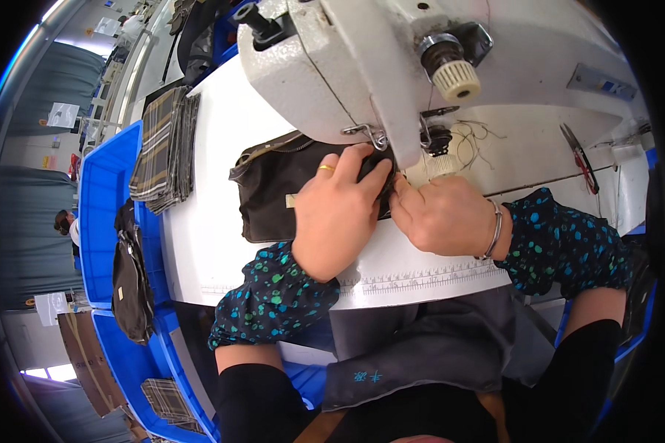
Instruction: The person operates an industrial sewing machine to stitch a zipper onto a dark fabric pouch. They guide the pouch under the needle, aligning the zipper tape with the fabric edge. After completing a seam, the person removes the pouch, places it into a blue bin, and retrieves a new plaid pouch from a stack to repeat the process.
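A dark fabric pouch point(270, 193) with a zipper along its far edge lies on the white sewing table, its right end beneath the head of a sewing machine point(332, 66). My left hand point(340, 203) rests over the pouch, fingers bent and gripping the bunched cloth near the needle area. From the right, my right hand point(443, 214) pinches the pouch's edge between thumb and forefinger. Both hands nearly meet there. The needle and the exact spot under the fingers are hidden. A small pale label shows beside my left hand.
Stacked plaid fabric pieces point(166, 148) lie at the table's left edge. Blue bins point(100, 214) stand beyond it, one with a dark pouch point(131, 284) over its side. Thread snips point(582, 159) and loose threads point(476, 140) lie on the right. A printed ruler point(414, 279) runs along the front.
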Demonstrator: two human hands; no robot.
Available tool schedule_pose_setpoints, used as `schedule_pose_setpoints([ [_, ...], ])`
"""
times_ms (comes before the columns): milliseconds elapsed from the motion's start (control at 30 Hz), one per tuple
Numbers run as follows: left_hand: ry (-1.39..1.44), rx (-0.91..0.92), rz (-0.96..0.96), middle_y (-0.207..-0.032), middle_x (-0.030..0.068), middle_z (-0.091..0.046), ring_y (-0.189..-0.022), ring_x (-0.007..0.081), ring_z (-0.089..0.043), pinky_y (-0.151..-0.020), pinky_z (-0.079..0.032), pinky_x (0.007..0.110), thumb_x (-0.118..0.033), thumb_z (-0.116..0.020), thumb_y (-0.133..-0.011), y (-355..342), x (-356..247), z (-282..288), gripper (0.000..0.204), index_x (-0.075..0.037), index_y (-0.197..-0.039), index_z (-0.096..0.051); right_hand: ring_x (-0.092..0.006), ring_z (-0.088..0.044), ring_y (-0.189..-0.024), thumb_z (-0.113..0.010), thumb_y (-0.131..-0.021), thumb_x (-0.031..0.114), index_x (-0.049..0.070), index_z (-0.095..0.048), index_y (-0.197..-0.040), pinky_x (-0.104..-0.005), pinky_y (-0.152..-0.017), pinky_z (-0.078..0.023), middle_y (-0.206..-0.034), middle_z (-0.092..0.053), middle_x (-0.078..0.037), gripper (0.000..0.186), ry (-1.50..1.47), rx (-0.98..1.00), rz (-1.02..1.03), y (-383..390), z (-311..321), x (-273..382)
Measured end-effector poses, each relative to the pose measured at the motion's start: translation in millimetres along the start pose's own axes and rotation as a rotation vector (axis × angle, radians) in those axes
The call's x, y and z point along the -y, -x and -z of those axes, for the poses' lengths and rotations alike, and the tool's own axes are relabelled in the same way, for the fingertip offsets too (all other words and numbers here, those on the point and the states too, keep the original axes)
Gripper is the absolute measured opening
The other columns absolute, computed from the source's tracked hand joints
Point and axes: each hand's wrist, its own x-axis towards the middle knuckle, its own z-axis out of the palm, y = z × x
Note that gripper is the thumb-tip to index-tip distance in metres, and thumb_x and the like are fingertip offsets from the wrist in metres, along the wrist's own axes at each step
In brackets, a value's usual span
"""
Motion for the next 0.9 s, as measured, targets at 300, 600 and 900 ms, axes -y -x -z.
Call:
schedule_pose_setpoints([
  [300,0.017,-0.105,-0.216,-0.093,-0.0024,-0.067,-0.089,0.0215,-0.063,-0.079,-0.051,0.036,-0.01,-0.079,-0.073,7,5,4,0.032,-0.011,-0.104,-0.081,-0.019,-0.065,-0.053,-0.069,-0.073,0.015,-0.008,-0.074,-0.089,-0.0306,-0.046,-0.048,-0.098,-0.074,-0.034,0.029,0.028,0.1,-0.002,3,6,7],
  [600,0.019,-0.025,-0.239,-0.099,0.0025,-0.057,-0.1,0.023,-0.057,-0.105,-0.045,0.048,-0.016,-0.067,-0.081,11,1,-10,0.026,-0.005,-0.104,-0.073,-0.0193,-0.067,-0.053,-0.068,-0.075,0.013,-0.011,-0.075,-0.091,-0.0303,-0.044,-0.049,-0.095,-0.074,-0.036,0.03,-0.018,0.131,0.023,5,20,26],
  [900,-0.039,-0.112,-0.255,-0.099,0.002,-0.057,-0.101,0.0219,-0.056,-0.106,-0.044,0.049,-0.016,-0.067,-0.079,2,4,-21,0.026,-0.005,-0.102,-0.073,-0.0179,-0.064,-0.049,-0.068,-0.075,0.012,-0.009,-0.074,-0.088,-0.0314,-0.043,-0.048,-0.098,-0.074,-0.036,0.025,0.01,0.138,-0.019,4,13,19],
])
